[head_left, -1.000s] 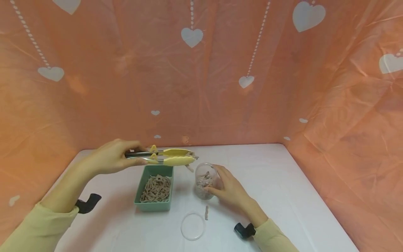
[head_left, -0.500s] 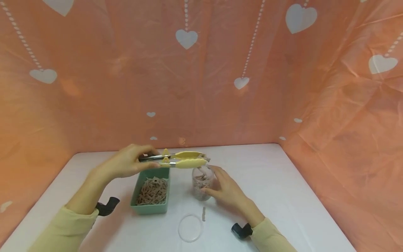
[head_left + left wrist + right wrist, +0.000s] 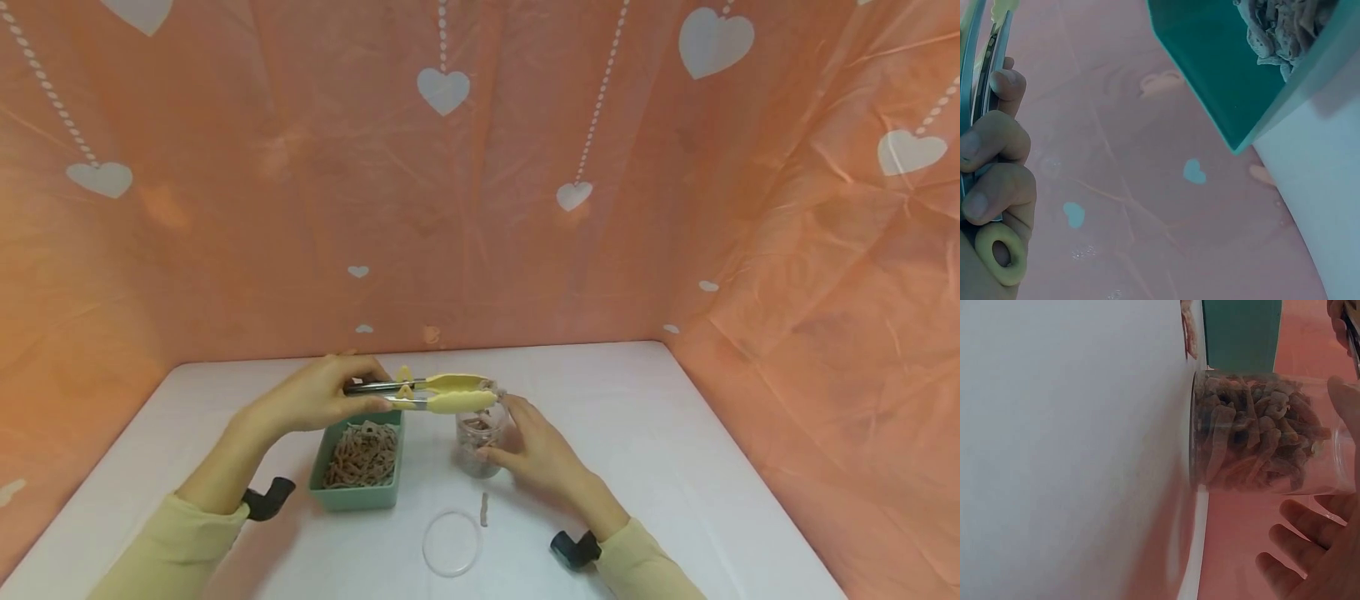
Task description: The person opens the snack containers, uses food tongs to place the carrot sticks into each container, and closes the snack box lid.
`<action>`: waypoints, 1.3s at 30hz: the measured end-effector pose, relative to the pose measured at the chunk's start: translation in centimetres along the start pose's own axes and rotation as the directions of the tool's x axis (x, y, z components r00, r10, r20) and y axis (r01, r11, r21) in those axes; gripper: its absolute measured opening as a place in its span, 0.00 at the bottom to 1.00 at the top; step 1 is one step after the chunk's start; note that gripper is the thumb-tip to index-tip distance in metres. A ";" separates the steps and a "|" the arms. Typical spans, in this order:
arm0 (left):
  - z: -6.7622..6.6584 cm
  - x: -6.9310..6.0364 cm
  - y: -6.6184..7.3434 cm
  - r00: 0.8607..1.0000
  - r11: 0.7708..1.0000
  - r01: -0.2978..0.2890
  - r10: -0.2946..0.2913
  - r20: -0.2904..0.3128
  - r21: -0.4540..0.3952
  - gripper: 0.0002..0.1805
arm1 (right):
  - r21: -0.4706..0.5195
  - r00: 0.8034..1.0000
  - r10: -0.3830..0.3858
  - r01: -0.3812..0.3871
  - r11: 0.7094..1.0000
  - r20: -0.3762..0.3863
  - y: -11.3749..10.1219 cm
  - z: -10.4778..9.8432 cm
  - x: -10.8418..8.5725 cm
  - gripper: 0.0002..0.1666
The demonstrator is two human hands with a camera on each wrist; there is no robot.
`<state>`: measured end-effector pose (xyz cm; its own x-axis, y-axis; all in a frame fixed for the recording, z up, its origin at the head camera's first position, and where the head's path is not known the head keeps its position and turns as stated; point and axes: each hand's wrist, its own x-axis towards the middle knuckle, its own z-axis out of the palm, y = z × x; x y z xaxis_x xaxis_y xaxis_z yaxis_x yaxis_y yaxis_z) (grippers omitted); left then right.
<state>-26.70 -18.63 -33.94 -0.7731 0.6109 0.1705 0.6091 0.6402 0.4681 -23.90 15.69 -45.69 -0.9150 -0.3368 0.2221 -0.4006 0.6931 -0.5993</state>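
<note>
My left hand [image 3: 322,396] grips a pair of metal tongs [image 3: 461,403] with yellow scalloped tips. Between the tips are some brownish-grey dried strips, held just over the mouth of a clear jar [image 3: 474,461]. In the right wrist view, similar strips [image 3: 1254,434] fill much of the upright jar. My right hand [image 3: 547,454] steadies it near the rim, thumb on one side and fingers round the other. Left of the jar stands a green rectangular container [image 3: 354,500], holding a heap of the same strips [image 3: 365,454].
A clear round lid or ring [image 3: 424,543] lies on the white tabletop [image 3: 637,467] in front of the jar. One loose strip [image 3: 484,510] lies beside it. Orange cloth with pale hearts [image 3: 444,90] hangs behind and at both sides.
My left hand has carried the tongs and strips rightward and slightly down, from above the green container's right side to over the jar. My right hand stays at the jar.
</note>
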 end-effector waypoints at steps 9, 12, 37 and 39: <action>0.4 0.5 0.0 1.000 0.998 -0.018 0.018 0.001 0.055 0.13 | -0.004 0.999 -0.035 0.035 0.999 -0.005 0.2 0.0 0.1 0.51; 0.3 0.5 0.0 0.999 0.998 -0.029 0.028 0.015 0.061 0.14 | 0.003 0.998 -0.057 0.057 0.998 -0.013 0.2 0.0 0.2 0.49; -0.5 0.7 1.1 0.999 0.994 -0.018 0.013 0.045 0.111 0.17 | 0.004 0.997 -0.072 0.072 0.997 -0.015 0.1 -0.1 0.1 0.49; -0.5 0.6 1.1 0.999 0.995 -0.019 0.014 0.041 0.101 0.17 | 0.009 0.998 -0.068 0.068 0.998 -0.014 0.1 -0.1 0.0 0.49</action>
<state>-26.58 -17.82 -32.88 -0.7563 0.6388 0.1413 0.6381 0.6724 0.3751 -24.00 15.81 -45.71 -0.8862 -0.3742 0.2732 -0.4617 0.6630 -0.5893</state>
